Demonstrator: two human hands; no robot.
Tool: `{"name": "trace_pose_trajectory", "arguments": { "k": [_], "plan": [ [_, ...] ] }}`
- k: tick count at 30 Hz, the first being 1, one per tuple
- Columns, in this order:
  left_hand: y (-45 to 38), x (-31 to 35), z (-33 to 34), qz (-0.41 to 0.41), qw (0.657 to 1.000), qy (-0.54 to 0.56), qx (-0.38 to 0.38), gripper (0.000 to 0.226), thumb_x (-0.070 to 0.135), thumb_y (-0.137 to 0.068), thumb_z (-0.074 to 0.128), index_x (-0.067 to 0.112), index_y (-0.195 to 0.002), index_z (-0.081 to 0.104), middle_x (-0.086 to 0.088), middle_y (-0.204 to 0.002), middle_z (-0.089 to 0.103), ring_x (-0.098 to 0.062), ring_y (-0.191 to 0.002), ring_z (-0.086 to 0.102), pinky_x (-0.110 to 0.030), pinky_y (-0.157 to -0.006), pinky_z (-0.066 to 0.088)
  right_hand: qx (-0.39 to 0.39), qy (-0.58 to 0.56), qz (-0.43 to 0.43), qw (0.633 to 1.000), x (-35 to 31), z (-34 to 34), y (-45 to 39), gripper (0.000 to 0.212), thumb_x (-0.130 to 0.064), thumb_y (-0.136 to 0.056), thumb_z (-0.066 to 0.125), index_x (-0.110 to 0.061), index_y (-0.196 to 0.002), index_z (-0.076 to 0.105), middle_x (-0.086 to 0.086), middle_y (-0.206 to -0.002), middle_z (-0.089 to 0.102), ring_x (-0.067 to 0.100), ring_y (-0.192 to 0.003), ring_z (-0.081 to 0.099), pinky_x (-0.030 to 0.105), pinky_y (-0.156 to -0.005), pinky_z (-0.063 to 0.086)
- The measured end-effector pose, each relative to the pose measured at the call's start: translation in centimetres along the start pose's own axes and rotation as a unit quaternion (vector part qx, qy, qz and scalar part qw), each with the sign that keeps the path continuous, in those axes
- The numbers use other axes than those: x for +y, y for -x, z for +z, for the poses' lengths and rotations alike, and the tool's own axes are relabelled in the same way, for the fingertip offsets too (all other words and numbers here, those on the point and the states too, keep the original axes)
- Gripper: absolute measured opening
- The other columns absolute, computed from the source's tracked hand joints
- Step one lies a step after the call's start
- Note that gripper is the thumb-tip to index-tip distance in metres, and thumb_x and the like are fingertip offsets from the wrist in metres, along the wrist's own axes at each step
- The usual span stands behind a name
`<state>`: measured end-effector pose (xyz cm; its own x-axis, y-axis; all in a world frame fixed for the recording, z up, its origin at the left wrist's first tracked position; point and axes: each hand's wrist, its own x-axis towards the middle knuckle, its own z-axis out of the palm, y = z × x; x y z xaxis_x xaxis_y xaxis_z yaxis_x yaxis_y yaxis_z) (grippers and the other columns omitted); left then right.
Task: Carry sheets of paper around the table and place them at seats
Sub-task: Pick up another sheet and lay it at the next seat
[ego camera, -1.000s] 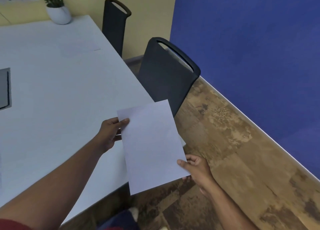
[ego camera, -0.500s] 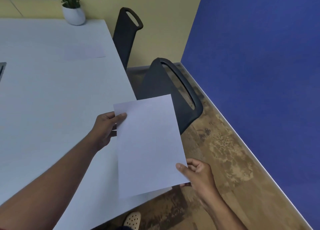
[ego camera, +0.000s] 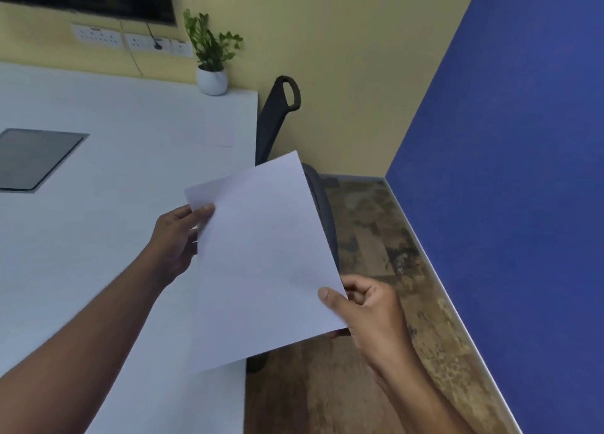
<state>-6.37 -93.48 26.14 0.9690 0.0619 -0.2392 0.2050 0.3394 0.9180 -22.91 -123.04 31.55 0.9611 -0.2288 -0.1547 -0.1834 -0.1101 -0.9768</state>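
One faint white sheet [ego camera: 209, 136] lies at the far seat on the white table [ego camera: 98, 237]; the left hand [ego camera: 176, 237] and right hand [ego camera: 369, 309] each pinch loose white paper sheets [ego camera: 264, 257], unplaced.

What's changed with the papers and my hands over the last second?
A second sheet's corner now fans out behind the top sheet at the left hand, as if being separated. The view has moved along the table toward the plant. Both hands keep their grip, the right hand at the lower corner.
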Motion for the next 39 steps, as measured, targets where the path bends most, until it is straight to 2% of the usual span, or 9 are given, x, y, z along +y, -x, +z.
{"name": "trace_pose_trajectory", "arguments": {
  "k": [5, 9, 13, 16, 19, 22, 25, 35, 39],
  "plan": [
    [1.8, 0.4, 3.5, 0.048, 0.996, 0.029, 0.064, 0.022, 0.020, -0.098, 0.076, 0.011, -0.118, 0.080, -0.011, -0.125, 0.079, -0.034, -0.101, 0.074, -0.051, -0.095, 0.059, -0.054, 0.043, -0.023, 0.997, -1.2, -5.0, -4.7, 0.009, -0.014, -0.091, 0.082, -0.016, -0.100, 0.082, -0.003, -0.093, 0.085, 0.015, -0.085, 0.082, 0.039, -0.076, 0.067],
    [2.7, 1.2, 4.6, 0.076, 0.992, 0.021, 0.103, 0.020, 0.020, -0.099, 0.075, 0.013, -0.117, 0.080, -0.005, -0.114, 0.082, -0.026, -0.087, 0.076, -0.035, -0.067, 0.064, -0.097, 0.073, -0.038, 0.992, -1.8, -6.4, -8.9, 0.007, -0.017, -0.091, 0.083, -0.022, -0.095, 0.080, -0.005, -0.091, 0.085, 0.014, -0.083, 0.082, 0.034, -0.065, 0.065],
    [2.6, 2.5, 4.7, 0.111, 0.985, 0.012, 0.132, 0.022, 0.019, -0.098, 0.076, 0.013, -0.119, 0.081, -0.004, -0.111, 0.081, -0.023, -0.084, 0.076, -0.036, -0.073, 0.062, -0.143, 0.082, -0.031, 0.986, -2.7, -6.2, -13.4, 0.009, -0.018, -0.091, 0.084, -0.017, -0.099, 0.080, -0.003, -0.093, 0.085, 0.017, -0.084, 0.082, 0.034, -0.062, 0.064],
    [1.5, 3.3, 4.7, 0.135, 0.976, 0.019, 0.169, 0.019, 0.018, -0.097, 0.077, 0.014, -0.115, 0.082, -0.003, -0.106, 0.081, -0.021, -0.079, 0.075, -0.032, -0.067, 0.061, -0.173, 0.097, -0.029, 0.980, -3.3, -5.1, -17.0, 0.012, -0.017, -0.091, 0.083, -0.015, -0.102, 0.079, -0.001, -0.096, 0.085, 0.019, -0.087, 0.082, 0.031, -0.059, 0.063],
    [-0.2, 3.5, 4.3, 0.156, 0.966, 0.033, 0.202, 0.018, 0.019, -0.097, 0.078, 0.014, -0.113, 0.082, -0.003, -0.103, 0.082, -0.022, -0.078, 0.075, -0.032, -0.064, 0.060, -0.208, 0.108, -0.033, 0.971, -3.9, -3.6, -20.4, 0.012, -0.016, -0.092, 0.082, -0.014, -0.103, 0.079, -0.001, -0.096, 0.085, 0.018, -0.087, 0.082, 0.029, -0.057, 0.061],
    [-2.0, 3.6, 3.6, 0.170, 0.956, 0.043, 0.234, 0.016, 0.019, -0.097, 0.078, 0.014, -0.112, 0.083, -0.002, -0.100, 0.083, -0.020, -0.076, 0.075, -0.030, -0.062, 0.061, -0.245, 0.124, -0.042, 0.960, -4.9, -1.9, -24.2, 0.012, -0.016, -0.093, 0.080, -0.015, -0.105, 0.079, 0.000, -0.098, 0.085, 0.020, -0.089, 0.082, 0.034, -0.062, 0.063],
    [-4.0, 3.5, 2.6, 0.173, 0.945, 0.059, 0.271, 0.014, 0.019, -0.098, 0.077, 0.014, -0.110, 0.083, -0.002, -0.099, 0.083, -0.020, -0.075, 0.075, -0.034, -0.066, 0.062, -0.282, 0.138, -0.042, 0.949, -6.0, 0.4, -27.8, 0.011, -0.015, -0.094, 0.079, -0.014, -0.106, 0.078, 0.001, -0.097, 0.085, 0.022, -0.089, 0.082, 0.038, -0.066, 0.064],
    [-5.4, 1.8, -2.0, 0.164, 0.899, 0.105, 0.393, 0.016, 0.026, -0.097, 0.079, 0.018, -0.111, 0.081, 0.002, -0.103, 0.084, -0.018, -0.084, 0.080, -0.033, -0.068, 0.064, -0.387, 0.188, -0.045, 0.902, -7.5, 12.3, -36.1, 0.016, -0.019, -0.093, 0.082, -0.014, -0.108, 0.078, 0.000, -0.108, 0.082, 0.017, -0.099, 0.076, 0.027, -0.060, 0.062],
    [-4.0, -1.3, -2.7, 0.131, 0.881, 0.123, 0.438, 0.014, 0.018, -0.099, 0.077, 0.011, -0.111, 0.079, 0.000, -0.098, 0.084, -0.022, -0.081, 0.080, -0.032, -0.069, 0.065, -0.437, 0.196, -0.022, 0.878, -6.5, 17.7, -38.2, 0.011, -0.016, -0.094, 0.080, -0.012, -0.103, 0.076, 0.003, -0.104, 0.077, 0.016, -0.094, 0.072, 0.027, -0.062, 0.065]
  ]
}}
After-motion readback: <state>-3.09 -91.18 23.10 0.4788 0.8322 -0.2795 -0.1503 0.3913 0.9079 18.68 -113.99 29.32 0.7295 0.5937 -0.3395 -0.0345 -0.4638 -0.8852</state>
